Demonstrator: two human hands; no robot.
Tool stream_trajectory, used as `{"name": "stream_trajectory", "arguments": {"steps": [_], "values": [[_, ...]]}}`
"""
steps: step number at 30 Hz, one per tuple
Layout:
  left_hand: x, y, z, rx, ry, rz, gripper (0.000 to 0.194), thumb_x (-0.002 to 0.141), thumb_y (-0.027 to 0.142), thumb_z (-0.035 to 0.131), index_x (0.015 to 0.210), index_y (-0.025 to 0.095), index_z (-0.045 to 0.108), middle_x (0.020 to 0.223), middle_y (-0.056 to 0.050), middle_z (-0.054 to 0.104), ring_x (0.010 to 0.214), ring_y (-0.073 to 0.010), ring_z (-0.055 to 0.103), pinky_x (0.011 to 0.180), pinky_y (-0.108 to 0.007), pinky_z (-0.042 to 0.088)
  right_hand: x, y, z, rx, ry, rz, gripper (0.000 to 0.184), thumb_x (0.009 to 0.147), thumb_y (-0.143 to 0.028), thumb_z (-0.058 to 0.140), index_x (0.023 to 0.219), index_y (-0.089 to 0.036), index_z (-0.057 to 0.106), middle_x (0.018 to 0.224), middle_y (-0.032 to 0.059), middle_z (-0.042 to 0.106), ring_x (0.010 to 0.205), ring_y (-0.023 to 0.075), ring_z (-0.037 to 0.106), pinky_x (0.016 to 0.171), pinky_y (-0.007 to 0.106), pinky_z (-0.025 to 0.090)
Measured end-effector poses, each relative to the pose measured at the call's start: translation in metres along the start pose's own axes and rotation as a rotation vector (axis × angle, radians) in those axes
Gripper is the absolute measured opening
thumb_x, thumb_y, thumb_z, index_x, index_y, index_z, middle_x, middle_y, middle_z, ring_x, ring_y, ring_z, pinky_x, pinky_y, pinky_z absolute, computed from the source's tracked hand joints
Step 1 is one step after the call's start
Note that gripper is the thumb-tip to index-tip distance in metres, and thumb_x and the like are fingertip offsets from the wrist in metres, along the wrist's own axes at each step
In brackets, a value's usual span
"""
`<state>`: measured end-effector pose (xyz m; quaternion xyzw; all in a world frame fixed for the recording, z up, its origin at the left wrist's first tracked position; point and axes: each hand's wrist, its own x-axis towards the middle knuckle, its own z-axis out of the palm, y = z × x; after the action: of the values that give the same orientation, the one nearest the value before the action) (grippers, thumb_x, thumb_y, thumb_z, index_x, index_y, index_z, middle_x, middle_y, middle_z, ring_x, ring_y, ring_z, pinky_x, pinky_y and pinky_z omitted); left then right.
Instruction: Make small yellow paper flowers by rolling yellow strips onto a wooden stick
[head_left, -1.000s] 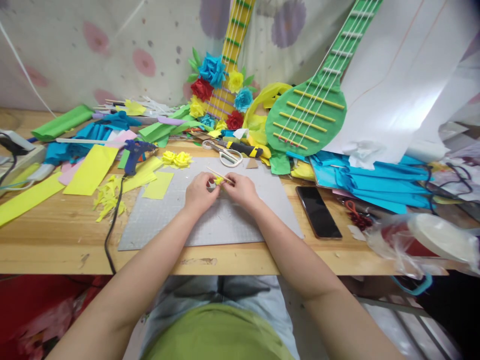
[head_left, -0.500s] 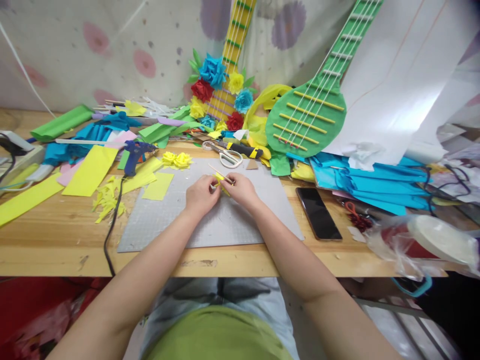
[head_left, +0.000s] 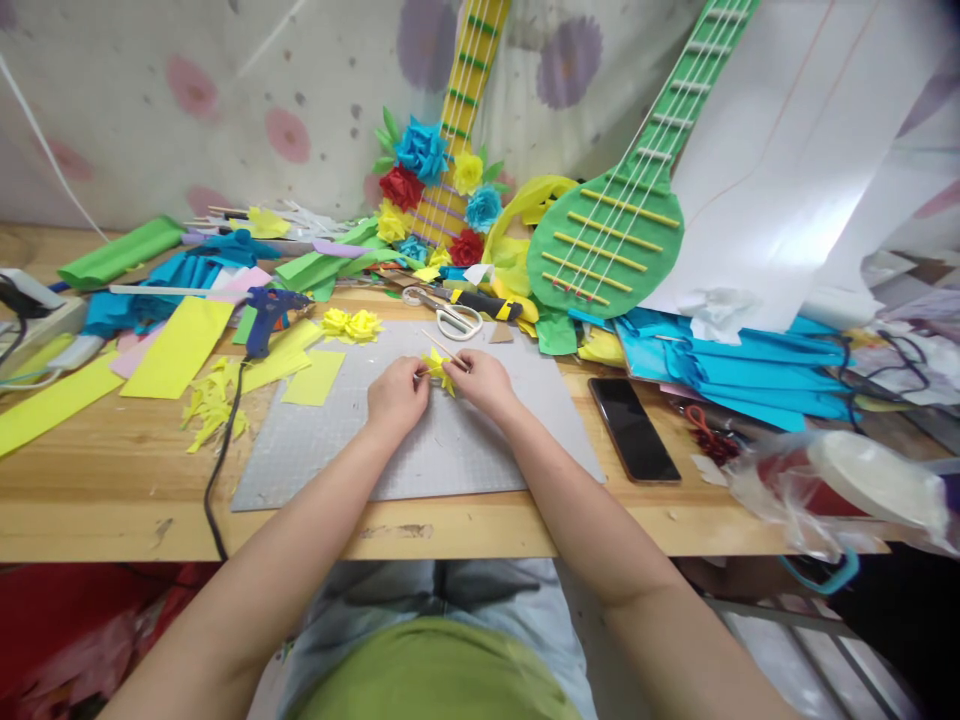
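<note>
Over the grey cutting mat, my left hand and my right hand meet on a small yellow paper flower. Both pinch it between closed fingers. A thin wooden stick pokes out above the flower, slanting up to the left from my right hand's fingers. Two finished yellow paper flowers lie on the mat's far left corner.
A blue glue gun with its black cord lies left of the mat among yellow paper sheets and scraps. Scissors lie beyond the mat. A black phone rests to the right. Paper guitars and blue paper crowd the back.
The yellow piece between my fingers has opened from a narrow rolled strip into a spread flower shape. Both hands stay in nearly the same place.
</note>
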<state>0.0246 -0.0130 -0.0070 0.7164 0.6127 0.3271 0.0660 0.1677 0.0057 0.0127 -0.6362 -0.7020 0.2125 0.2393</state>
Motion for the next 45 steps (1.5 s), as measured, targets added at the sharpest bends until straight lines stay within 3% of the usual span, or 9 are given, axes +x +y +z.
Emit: {"name": "stream_trajectory", "arguments": {"steps": [4, 6, 13, 19, 23, 27, 36, 40, 45], "values": [[-0.004, 0.010, -0.006, -0.060, 0.124, 0.030, 0.011, 0.070, 0.020, 0.051, 0.081, 0.020, 0.052, 0.085, -0.003, 0.057, 0.071, -0.0146, 0.052, 0.065, -0.028, 0.040, 0.000, -0.001, 0.003, 0.009, -0.013, -0.016, 0.025, 0.076, -0.041, 0.044, 0.069, -0.021, 0.057, 0.068, -0.0023, 0.060, 0.060, 0.0099, 0.049, 0.052, 0.021, 0.027], [-0.006, 0.015, -0.007, -0.156, 0.056, 0.000, 0.008, 0.072, 0.022, 0.048, 0.078, 0.020, 0.053, 0.078, -0.001, 0.058, 0.064, -0.0121, 0.051, 0.064, -0.027, 0.041, -0.001, -0.002, 0.004, 0.015, -0.021, -0.032, 0.023, 0.076, -0.040, 0.044, 0.071, -0.021, 0.057, 0.070, -0.0021, 0.061, 0.062, 0.0100, 0.050, 0.052, 0.021, 0.028], [0.001, 0.005, 0.006, -0.714, -0.047, -0.461, 0.018, 0.066, 0.030, 0.053, 0.077, 0.016, 0.055, 0.067, 0.000, 0.059, 0.052, -0.0098, 0.052, 0.046, -0.023, 0.044, -0.004, -0.005, 0.009, -0.019, 0.006, -0.102, 0.018, 0.077, -0.033, 0.043, 0.075, -0.023, 0.058, 0.075, -0.0022, 0.063, 0.066, 0.0113, 0.052, 0.054, 0.022, 0.028], [0.008, 0.005, 0.003, -0.922, -0.059, -0.604, 0.017, 0.065, 0.025, 0.053, 0.077, 0.014, 0.057, 0.074, -0.004, 0.062, 0.053, -0.0088, 0.055, 0.044, -0.021, 0.046, -0.008, -0.009, 0.009, -0.035, -0.010, -0.127, 0.019, 0.078, -0.031, 0.043, 0.086, -0.025, 0.059, 0.083, -0.0016, 0.064, 0.068, 0.0115, 0.053, 0.056, 0.021, 0.031], [0.009, 0.006, 0.002, -0.898, -0.103, -0.590, 0.025, 0.064, 0.029, 0.057, 0.083, 0.014, 0.056, 0.072, -0.003, 0.061, 0.054, -0.0089, 0.055, 0.042, -0.018, 0.043, -0.009, -0.012, 0.008, -0.054, -0.038, -0.130, 0.020, 0.078, -0.030, 0.042, 0.085, -0.024, 0.060, 0.081, -0.0017, 0.064, 0.068, 0.0116, 0.053, 0.056, 0.021, 0.032], [0.010, 0.003, 0.004, -0.688, -0.156, -0.491, 0.031, 0.067, 0.036, 0.056, 0.090, 0.016, 0.057, 0.077, -0.004, 0.062, 0.056, -0.0097, 0.056, 0.044, -0.019, 0.041, -0.011, -0.013, 0.007, -0.056, -0.043, -0.152, 0.020, 0.077, -0.028, 0.042, 0.086, -0.024, 0.060, 0.082, -0.0022, 0.064, 0.070, 0.0115, 0.054, 0.058, 0.021, 0.033], [0.015, 0.014, 0.003, -0.130, -0.047, -0.259, 0.025, 0.070, 0.038, 0.054, 0.088, 0.023, 0.061, 0.088, -0.002, 0.064, 0.071, -0.0129, 0.057, 0.063, -0.024, 0.039, -0.004, 0.003, -0.011, -0.031, 0.109, 0.088, 0.023, 0.074, -0.030, 0.046, 0.097, -0.027, 0.052, 0.076, -0.0040, 0.063, 0.073, 0.0141, 0.057, 0.062, 0.023, 0.036], [0.018, 0.006, 0.008, -0.176, -0.044, -0.307, 0.022, 0.073, 0.037, 0.049, 0.080, 0.021, 0.063, 0.079, -0.002, 0.065, 0.067, -0.0133, 0.057, 0.061, -0.024, 0.039, -0.003, 0.009, -0.014, -0.064, 0.069, 0.145, 0.031, 0.075, -0.049, 0.046, 0.095, -0.025, 0.050, 0.074, -0.0025, 0.062, 0.073, 0.0160, 0.058, 0.061, 0.025, 0.036], [0.021, -0.010, 0.014, -0.332, 0.001, -0.346, 0.023, 0.071, 0.037, 0.051, 0.081, 0.020, 0.062, 0.077, -0.002, 0.066, 0.064, -0.0121, 0.058, 0.058, -0.022, 0.041, -0.012, -0.004, -0.005, -0.113, 0.041, 0.035, 0.051, 0.068, -0.055, 0.054, 0.106, -0.024, 0.043, 0.079, -0.0015, 0.063, 0.072, 0.0155, 0.058, 0.061, 0.024, 0.036]]}}
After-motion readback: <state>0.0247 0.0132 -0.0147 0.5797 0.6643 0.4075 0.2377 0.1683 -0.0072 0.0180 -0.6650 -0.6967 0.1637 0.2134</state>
